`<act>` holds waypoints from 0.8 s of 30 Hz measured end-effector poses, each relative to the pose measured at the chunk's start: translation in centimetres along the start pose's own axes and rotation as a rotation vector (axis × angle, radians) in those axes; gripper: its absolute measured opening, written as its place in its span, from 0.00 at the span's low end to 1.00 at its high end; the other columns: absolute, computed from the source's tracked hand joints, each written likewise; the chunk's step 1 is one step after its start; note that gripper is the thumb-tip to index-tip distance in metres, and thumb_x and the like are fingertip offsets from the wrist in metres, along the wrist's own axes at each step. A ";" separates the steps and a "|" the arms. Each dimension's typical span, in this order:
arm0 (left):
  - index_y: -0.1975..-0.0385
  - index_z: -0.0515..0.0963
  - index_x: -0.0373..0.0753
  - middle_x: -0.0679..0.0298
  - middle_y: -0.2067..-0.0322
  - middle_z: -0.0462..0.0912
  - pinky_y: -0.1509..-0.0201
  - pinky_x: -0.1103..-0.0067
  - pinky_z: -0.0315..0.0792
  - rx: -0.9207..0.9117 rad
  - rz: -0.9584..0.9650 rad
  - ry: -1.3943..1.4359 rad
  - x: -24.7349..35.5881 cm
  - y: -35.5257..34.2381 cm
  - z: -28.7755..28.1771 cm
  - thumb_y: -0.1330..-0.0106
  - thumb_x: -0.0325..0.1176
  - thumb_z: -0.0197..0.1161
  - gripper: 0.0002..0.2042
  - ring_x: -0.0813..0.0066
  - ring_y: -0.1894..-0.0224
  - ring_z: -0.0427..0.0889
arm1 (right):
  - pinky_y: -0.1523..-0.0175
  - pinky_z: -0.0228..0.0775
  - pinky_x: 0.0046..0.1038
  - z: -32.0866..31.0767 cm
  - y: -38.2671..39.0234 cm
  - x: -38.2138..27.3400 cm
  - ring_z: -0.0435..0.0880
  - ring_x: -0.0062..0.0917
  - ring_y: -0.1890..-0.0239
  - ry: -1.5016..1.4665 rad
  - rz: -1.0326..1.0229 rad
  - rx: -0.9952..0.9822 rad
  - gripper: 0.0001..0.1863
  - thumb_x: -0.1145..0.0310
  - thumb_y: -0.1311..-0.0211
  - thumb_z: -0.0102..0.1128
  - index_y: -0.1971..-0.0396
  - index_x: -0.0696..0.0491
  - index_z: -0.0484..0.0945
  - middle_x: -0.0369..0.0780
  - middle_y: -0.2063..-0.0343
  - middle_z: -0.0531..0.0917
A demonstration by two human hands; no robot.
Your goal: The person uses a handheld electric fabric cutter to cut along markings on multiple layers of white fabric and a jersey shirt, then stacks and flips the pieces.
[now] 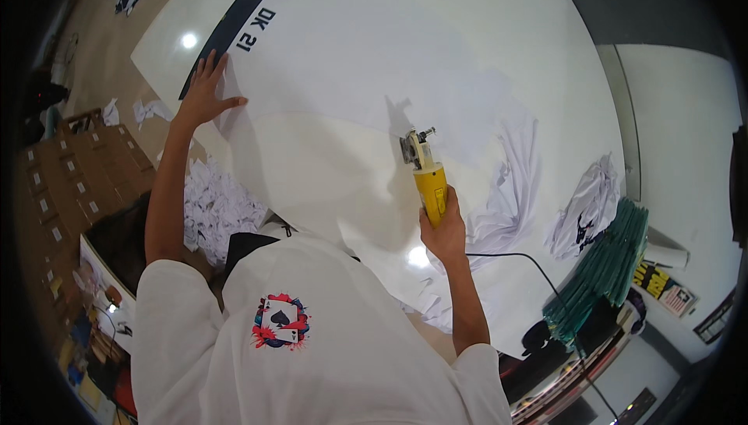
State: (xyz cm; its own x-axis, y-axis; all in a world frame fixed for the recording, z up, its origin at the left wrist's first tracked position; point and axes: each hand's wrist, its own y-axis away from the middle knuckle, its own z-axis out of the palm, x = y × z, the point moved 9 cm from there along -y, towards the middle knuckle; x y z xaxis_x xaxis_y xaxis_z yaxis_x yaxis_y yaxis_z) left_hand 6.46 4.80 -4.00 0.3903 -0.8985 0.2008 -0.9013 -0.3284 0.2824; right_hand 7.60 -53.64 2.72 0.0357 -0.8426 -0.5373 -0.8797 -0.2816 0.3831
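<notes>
My right hand (444, 232) is wrapped round the yellow body of an electric cloth cutter (429, 182). The cutter's metal head points away from me, at the near edge of a white fabric sheet (351, 55). A dark cord runs from beside my right hand toward the lower right. On the left, my left hand (201, 98) lies flat with its fingers spread, touching the sheet near a dark navy band (248, 14). Dark printed characters sit beside that band. Rumpled white cloth (510, 183) lies right of the cutter.
The large white table (312, 164) carries the fabric. A bunched white and dark cloth (584, 207) and a stack of green folded material (604, 273) are at the right. White scraps (218, 207) are heaped below the left edge, near stacked brown boxes (78, 183).
</notes>
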 end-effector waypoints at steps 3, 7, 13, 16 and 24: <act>0.20 0.53 0.49 0.48 0.19 0.45 0.19 0.50 0.49 -0.025 -0.023 0.027 -0.5 -0.1 0.4 0.54 0.66 0.79 0.61 0.37 0.19 0.43 | 0.47 0.79 0.51 0.5 -0.6 -0.4 0.80 0.60 0.47 0.037 -0.064 0.022 0.42 0.65 0.36 0.66 0.28 0.59 0.53 0.60 0.43 0.75; 0.19 0.53 0.51 0.50 0.19 0.44 0.19 0.50 0.49 -0.004 -0.026 0.033 -1.0 -0.5 1.0 0.55 0.65 0.80 0.62 0.36 0.19 0.42 | 0.46 0.78 0.50 0.8 -1.7 -0.8 0.80 0.60 0.47 -0.008 -0.049 -0.001 0.41 0.66 0.36 0.66 0.29 0.59 0.53 0.60 0.43 0.75; 0.19 0.52 0.53 0.52 0.19 0.44 0.18 0.51 0.49 0.002 -0.029 0.039 -1.3 -0.6 1.4 0.55 0.64 0.80 0.62 0.38 0.19 0.42 | 0.46 0.78 0.50 0.7 -2.3 -1.7 0.80 0.59 0.46 -0.012 -0.065 0.010 0.41 0.66 0.35 0.65 0.29 0.59 0.53 0.60 0.42 0.75; 0.19 0.53 0.53 0.52 0.19 0.44 0.18 0.52 0.48 0.014 -0.022 0.055 -1.4 -0.8 1.3 0.55 0.63 0.80 0.61 0.39 0.19 0.41 | 0.46 0.78 0.50 0.8 -2.6 -2.1 0.80 0.59 0.46 -0.020 -0.043 0.001 0.40 0.66 0.35 0.65 0.29 0.59 0.53 0.60 0.42 0.75; 0.19 0.53 0.50 0.49 0.19 0.43 0.18 0.51 0.45 0.000 -0.036 0.083 -0.7 -0.5 0.8 0.52 0.59 0.81 0.60 0.40 0.18 0.40 | 0.45 0.77 0.50 0.9 -3.9 -3.7 0.80 0.59 0.46 -0.018 -0.008 0.004 0.39 0.67 0.36 0.64 0.29 0.58 0.54 0.60 0.42 0.75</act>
State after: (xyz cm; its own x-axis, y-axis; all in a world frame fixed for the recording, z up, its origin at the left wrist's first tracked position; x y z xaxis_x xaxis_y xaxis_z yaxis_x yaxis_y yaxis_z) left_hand 6.46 5.32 -5.03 0.4365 -0.8588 0.2681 -0.8865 -0.3597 0.2913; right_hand 10.43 -48.97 2.53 0.0341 -0.8320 -0.5537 -0.8812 -0.2864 0.3760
